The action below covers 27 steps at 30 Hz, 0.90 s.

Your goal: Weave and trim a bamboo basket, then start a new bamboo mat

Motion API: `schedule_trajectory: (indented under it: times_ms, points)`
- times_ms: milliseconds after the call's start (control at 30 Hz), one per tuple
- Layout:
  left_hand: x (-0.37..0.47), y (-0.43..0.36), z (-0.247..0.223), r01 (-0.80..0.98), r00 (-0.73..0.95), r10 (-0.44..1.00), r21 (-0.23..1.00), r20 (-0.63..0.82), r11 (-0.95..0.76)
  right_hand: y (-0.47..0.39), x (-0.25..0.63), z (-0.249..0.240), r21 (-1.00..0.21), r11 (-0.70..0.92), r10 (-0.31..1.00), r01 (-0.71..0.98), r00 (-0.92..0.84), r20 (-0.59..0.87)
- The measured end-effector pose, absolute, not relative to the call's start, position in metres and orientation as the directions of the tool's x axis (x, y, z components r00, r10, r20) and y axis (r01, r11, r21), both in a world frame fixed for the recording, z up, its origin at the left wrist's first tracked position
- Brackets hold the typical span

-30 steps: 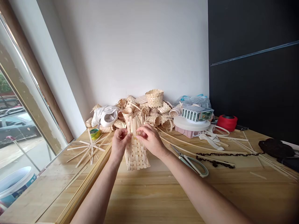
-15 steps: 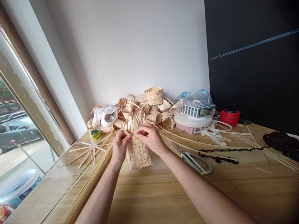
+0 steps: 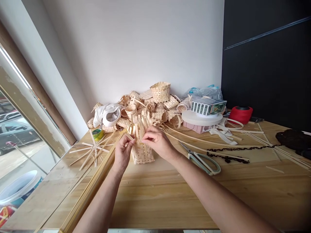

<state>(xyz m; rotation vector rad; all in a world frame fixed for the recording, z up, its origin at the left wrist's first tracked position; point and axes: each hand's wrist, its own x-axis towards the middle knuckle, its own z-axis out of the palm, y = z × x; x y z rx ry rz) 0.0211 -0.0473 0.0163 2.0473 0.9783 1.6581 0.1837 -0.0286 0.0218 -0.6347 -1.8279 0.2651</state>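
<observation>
A partly woven basket (image 3: pixel 143 155) of pale flat strips stands in front of me, its loose upright strips fanning out at the top. At its left upper edge my left hand (image 3: pixel 124 149) pinches a pale strip (image 3: pixel 130 137) between thumb and fingers. My right hand (image 3: pixel 156 139) is closed in a pinch at the basket's right upper edge, among the uprights. What its fingertips hold is partly hidden, but a strip appears to lie there. The hands cover the basket's upper sides.
Behind the basket lies a pile of woven baskets (image 3: pixel 160 92). Scissors (image 3: pixel 204 162) and a dark chain (image 3: pixel 227 158) lie to the right. At left are a star of crossed strips (image 3: pixel 94 149), a tape roll (image 3: pixel 97 134) and a long strip bundle (image 3: pixel 89 191). A red spool (image 3: pixel 241 115) stands at back right.
The basket's lower end has swung back and its bottom shows less below the hands. Both hands keep their pinch in nearly the same place. The camera view has shifted slightly.
</observation>
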Motion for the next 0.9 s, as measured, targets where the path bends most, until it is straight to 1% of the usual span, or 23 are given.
schedule_trajectory:
  times_ms: [133, 300, 467, 533, 600, 667, 733, 800, 900]
  points:
    - [0.018, -0.048, 0.015, 0.378, 0.199, 0.634, 0.538, 0.748, -0.753, -0.034, 0.189, 0.016, -0.404, 0.862, 0.485, 0.308, -0.261, 0.835]
    - [0.017, -0.047, 0.015, 0.449, 0.229, 0.591, 0.455, 0.773, -0.769, -0.034, 0.191, 0.008, -0.329, 0.880, 0.426, 0.343, -0.262, 0.866]
    - [0.017, -0.050, 0.020, 0.503, 0.251, 0.598, 0.425, 0.761, -0.753, -0.033, 0.189, 0.008, -0.334, 0.866, 0.445, 0.373, -0.269, 0.854]
    - [0.016, -0.049, 0.020, 0.503, 0.243, 0.590, 0.420, 0.770, -0.756, -0.035, 0.190, 0.006, -0.370, 0.861, 0.468, 0.350, -0.258, 0.845]
    - [0.016, -0.048, 0.019, 0.486, 0.220, 0.576, 0.423, 0.787, -0.764, -0.036, 0.193, 0.002, -0.458, 0.847, 0.516, 0.271, -0.209, 0.831]
    - [0.014, -0.046, 0.016, 0.464, 0.174, 0.573, 0.446, 0.801, -0.765, -0.038, 0.197, -0.002, -0.552, 0.811, 0.578, 0.194, -0.117, 0.808]
    - [0.013, -0.045, 0.014, 0.434, 0.100, 0.580, 0.489, 0.808, -0.756, -0.039, 0.202, -0.004, -0.595, 0.775, 0.614, 0.213, -0.026, 0.789]
    - [0.011, -0.044, 0.012, 0.392, 0.020, 0.599, 0.545, 0.800, -0.741, -0.040, 0.206, -0.001, -0.580, 0.753, 0.603, 0.312, 0.027, 0.797]
    - [0.009, -0.040, 0.012, 0.314, -0.076, 0.636, 0.624, 0.768, -0.716, -0.042, 0.209, 0.007, -0.492, 0.766, 0.531, 0.413, 0.024, 0.847]
